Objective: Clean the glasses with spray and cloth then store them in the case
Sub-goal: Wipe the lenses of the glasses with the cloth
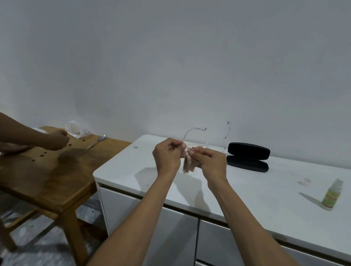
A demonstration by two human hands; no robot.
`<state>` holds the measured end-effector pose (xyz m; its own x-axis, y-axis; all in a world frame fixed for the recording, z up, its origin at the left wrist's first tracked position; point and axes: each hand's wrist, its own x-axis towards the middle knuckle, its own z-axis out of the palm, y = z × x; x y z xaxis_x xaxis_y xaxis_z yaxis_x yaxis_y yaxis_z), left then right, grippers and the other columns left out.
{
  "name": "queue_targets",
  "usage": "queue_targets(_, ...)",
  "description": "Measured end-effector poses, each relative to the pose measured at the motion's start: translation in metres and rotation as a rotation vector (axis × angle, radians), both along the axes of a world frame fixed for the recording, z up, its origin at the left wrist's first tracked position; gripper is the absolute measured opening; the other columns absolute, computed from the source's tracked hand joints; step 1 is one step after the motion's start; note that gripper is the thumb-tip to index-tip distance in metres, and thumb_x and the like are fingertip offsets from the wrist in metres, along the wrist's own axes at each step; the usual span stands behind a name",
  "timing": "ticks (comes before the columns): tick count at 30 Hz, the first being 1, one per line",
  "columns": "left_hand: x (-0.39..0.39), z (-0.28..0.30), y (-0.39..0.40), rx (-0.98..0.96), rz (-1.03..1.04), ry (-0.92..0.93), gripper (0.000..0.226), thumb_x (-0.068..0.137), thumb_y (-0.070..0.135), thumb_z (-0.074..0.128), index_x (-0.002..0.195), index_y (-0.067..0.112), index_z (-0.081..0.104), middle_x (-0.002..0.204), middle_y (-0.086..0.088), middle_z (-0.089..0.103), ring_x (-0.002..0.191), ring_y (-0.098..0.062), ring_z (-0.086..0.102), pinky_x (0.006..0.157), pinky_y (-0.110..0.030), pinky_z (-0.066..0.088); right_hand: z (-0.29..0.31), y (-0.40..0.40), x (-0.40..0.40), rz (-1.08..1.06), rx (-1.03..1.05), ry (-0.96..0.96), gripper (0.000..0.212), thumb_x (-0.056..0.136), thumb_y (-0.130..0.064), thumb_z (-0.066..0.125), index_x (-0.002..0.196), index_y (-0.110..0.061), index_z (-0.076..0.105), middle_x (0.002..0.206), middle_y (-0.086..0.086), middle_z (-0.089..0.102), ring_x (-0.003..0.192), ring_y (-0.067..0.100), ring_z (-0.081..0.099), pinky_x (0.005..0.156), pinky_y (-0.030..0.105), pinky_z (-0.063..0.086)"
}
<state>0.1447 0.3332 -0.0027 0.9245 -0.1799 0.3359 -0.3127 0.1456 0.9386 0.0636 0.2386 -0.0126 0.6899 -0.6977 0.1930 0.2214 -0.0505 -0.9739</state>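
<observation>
Above the white cabinet top (249, 190), my left hand (167, 157) pinches the clear-framed glasses (191, 131) near one hinge, and a temple arm curves up over it. My right hand (208, 161) presses a pale pink cloth (189, 164) against a lens; the cloth hangs down between the hands. The black glasses case (248, 156) lies open on the cabinet just right of my hands. A small spray bottle (331, 194) with a green and orange label stands upright at the far right.
A wooden table (51, 170) stands to the left, with a clear plastic bag (76, 130) and a spoon (97, 141) on it. Another person's arm and hand (55, 141) reach over that table. A small clear cap (306, 180) lies by the spray bottle.
</observation>
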Motion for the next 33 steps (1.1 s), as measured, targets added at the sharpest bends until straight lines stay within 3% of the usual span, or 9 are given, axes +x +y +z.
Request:
queue_targets(3, 0.0, -0.001, 0.0, 0.015, -0.008, -0.026, 0.006, 0.082, -0.006, 0.074, 0.08, -0.002, 0.071, 0.071, -0.017, 0.073, 0.052, -0.019, 0.07, 0.063, -0.032, 0.061, -0.005, 0.001, 0.003, -0.151, 0.032, -0.004, 0.004, 0.079, -0.018, 0.086, 0.08, -0.015, 0.084, 0.074, 0.009, 0.079, 0.083, 0.033, 0.077, 0.089, 0.045, 0.062)
queue_targets(6, -0.008, 0.002, -0.006, 0.038, 0.002, -0.095, 0.006, 0.083, -0.004, 0.073, 0.079, 0.0, 0.07, 0.072, -0.014, 0.074, 0.056, -0.017, 0.073, 0.061, -0.027, 0.06, -0.002, 0.013, 0.009, -0.36, 0.091, -0.085, 0.002, 0.082, -0.014, 0.082, 0.081, -0.016, 0.083, 0.075, -0.005, 0.078, 0.084, 0.017, 0.076, 0.082, 0.029, 0.057)
queue_targets(10, -0.021, 0.005, -0.017, 0.035, 0.027, -0.165, 0.007, 0.081, -0.001, 0.074, 0.077, 0.004, 0.07, 0.073, -0.008, 0.074, 0.067, -0.019, 0.073, 0.064, -0.028, 0.06, 0.009, 0.019, 0.018, -0.462, 0.3, -0.252, 0.007, 0.081, -0.006, 0.083, 0.085, -0.011, 0.081, 0.086, -0.004, 0.078, 0.091, 0.011, 0.075, 0.091, 0.029, 0.06)
queue_targets(14, -0.026, 0.012, -0.023, 0.005, 0.019, -0.176, 0.007, 0.083, -0.001, 0.074, 0.077, 0.001, 0.07, 0.073, -0.012, 0.073, 0.061, -0.017, 0.07, 0.057, -0.02, 0.055, 0.015, 0.012, 0.021, -0.359, 0.401, -0.305, 0.011, 0.08, -0.002, 0.084, 0.09, -0.005, 0.082, 0.089, 0.0, 0.078, 0.085, 0.016, 0.075, 0.089, 0.035, 0.062)
queue_targets(18, -0.021, 0.015, -0.023, -0.036, -0.002, -0.157, 0.008, 0.083, 0.002, 0.076, 0.079, 0.001, 0.07, 0.071, -0.013, 0.073, 0.06, -0.024, 0.071, 0.055, -0.024, 0.056, 0.017, 0.002, 0.014, -0.176, 0.316, -0.244, 0.01, 0.082, -0.003, 0.082, 0.092, -0.001, 0.08, 0.083, 0.012, 0.077, 0.075, 0.023, 0.072, 0.077, 0.036, 0.062)
queue_targets(22, -0.013, 0.009, -0.016, -0.027, -0.068, -0.131, 0.007, 0.082, 0.001, 0.078, 0.079, 0.003, 0.072, 0.076, -0.011, 0.076, 0.071, -0.022, 0.076, 0.067, -0.03, 0.061, 0.022, -0.008, -0.003, 0.005, 0.201, -0.162, 0.008, 0.088, 0.004, 0.072, 0.094, 0.005, 0.076, 0.067, 0.013, 0.072, 0.061, 0.022, 0.071, 0.072, 0.033, 0.065)
queue_targets(25, -0.003, 0.006, -0.011, -0.003, -0.121, -0.135, 0.013, 0.082, -0.002, 0.076, 0.076, 0.009, 0.073, 0.076, -0.013, 0.076, 0.071, -0.028, 0.076, 0.07, -0.041, 0.064, 0.02, -0.012, -0.009, 0.039, 0.105, -0.094, 0.006, 0.087, 0.006, 0.071, 0.088, 0.005, 0.076, 0.066, 0.015, 0.07, 0.059, 0.028, 0.068, 0.07, 0.035, 0.062)
queue_targets(28, 0.0, 0.006, -0.006, 0.016, -0.112, -0.159, 0.01, 0.082, -0.004, 0.077, 0.079, 0.006, 0.075, 0.074, -0.011, 0.075, 0.065, -0.022, 0.076, 0.065, -0.034, 0.064, 0.014, -0.013, -0.004, -0.025, -0.012, -0.025, 0.005, 0.081, -0.001, 0.079, 0.084, -0.003, 0.081, 0.069, 0.014, 0.074, 0.063, 0.026, 0.067, 0.075, 0.04, 0.057)
queue_targets(33, 0.001, 0.004, -0.003, 0.098, -0.062, -0.228, 0.007, 0.081, 0.002, 0.079, 0.085, 0.008, 0.079, 0.068, 0.004, 0.073, 0.062, -0.021, 0.073, 0.066, -0.025, 0.06, 0.012, -0.01, -0.001, -0.154, -0.044, -0.012, 0.005, 0.079, -0.011, 0.085, 0.082, -0.014, 0.083, 0.071, 0.001, 0.078, 0.067, 0.007, 0.071, 0.07, 0.016, 0.053)
